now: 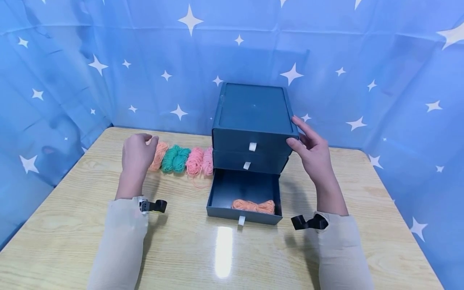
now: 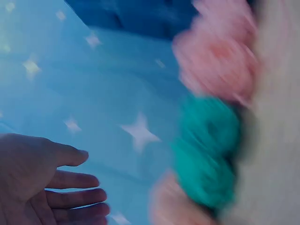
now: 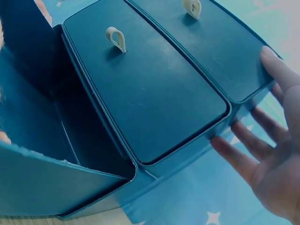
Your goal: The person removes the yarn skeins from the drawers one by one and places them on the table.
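Observation:
A dark blue drawer cabinet (image 1: 253, 106) has three drawers, and its bottom drawer (image 1: 224, 189) is pulled out. An orange yarn skein (image 1: 253, 206) lies inside that drawer near the front. My right hand (image 1: 313, 155) rests at the cabinet's upper right corner, thumb on the front face and straight fingers (image 3: 239, 154) along the side. My left hand (image 1: 137, 155) hangs beside another orange skein (image 1: 159, 155), its fingers extended and holding nothing in the left wrist view. Right of that skein lie a teal skein (image 1: 175, 158), a coral-pink skein (image 1: 195, 160) and a light pink skein (image 1: 208, 161).
White pull tabs (image 1: 252, 146) stick out from the drawer fronts. The light wood table (image 1: 174, 249) carries everything, and a blue star-patterned curtain (image 1: 145, 52) hangs behind it and at both sides. A loose pink strand trails in front of the skeins.

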`<state>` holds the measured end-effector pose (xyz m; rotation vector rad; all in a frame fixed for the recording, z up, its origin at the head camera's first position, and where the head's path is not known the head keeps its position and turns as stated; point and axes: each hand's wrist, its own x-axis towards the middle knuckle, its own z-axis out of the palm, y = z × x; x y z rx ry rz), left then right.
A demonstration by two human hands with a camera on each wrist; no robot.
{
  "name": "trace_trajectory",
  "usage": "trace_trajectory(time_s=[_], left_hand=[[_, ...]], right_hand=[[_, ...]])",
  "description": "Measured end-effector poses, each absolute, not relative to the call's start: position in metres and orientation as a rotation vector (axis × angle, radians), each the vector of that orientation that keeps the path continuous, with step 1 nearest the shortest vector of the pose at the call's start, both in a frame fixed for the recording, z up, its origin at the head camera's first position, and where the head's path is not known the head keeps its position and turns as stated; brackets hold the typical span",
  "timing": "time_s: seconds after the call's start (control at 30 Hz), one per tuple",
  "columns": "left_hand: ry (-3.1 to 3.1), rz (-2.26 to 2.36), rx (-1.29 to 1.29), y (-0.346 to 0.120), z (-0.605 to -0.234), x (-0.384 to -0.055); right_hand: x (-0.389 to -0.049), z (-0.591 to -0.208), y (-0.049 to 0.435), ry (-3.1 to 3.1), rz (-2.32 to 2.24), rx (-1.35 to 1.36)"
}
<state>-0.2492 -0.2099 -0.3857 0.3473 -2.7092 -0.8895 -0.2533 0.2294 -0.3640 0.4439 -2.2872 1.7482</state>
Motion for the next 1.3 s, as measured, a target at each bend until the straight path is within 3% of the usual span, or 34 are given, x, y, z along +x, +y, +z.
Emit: trace_trajectory(time_s=[0.27, 0.6, 0.97, 1.3], left_hand=[[-2.810, -0.949, 0.003, -0.171, -0.331, -0.215], [-2.928, -1.115, -0.569, -0.110, -0.317, -0.190], [-3.020, -0.954, -1.009, -0.044, -0.337, -0.178], [-3.148, -1.049, -1.005, -0.024, -0.366, -0.196]], right_hand=[[-0.254, -0.363, 0.229, -2.284, 1.739, 0.453], [-0.252, -0.361, 0.230, -2.295, 1.722, 0.445], [-0.250, -0.362, 0.230, -2.279, 1.747, 0.447], [-0.255, -0.365, 0.231, -2.237, 1.773, 0.501]])
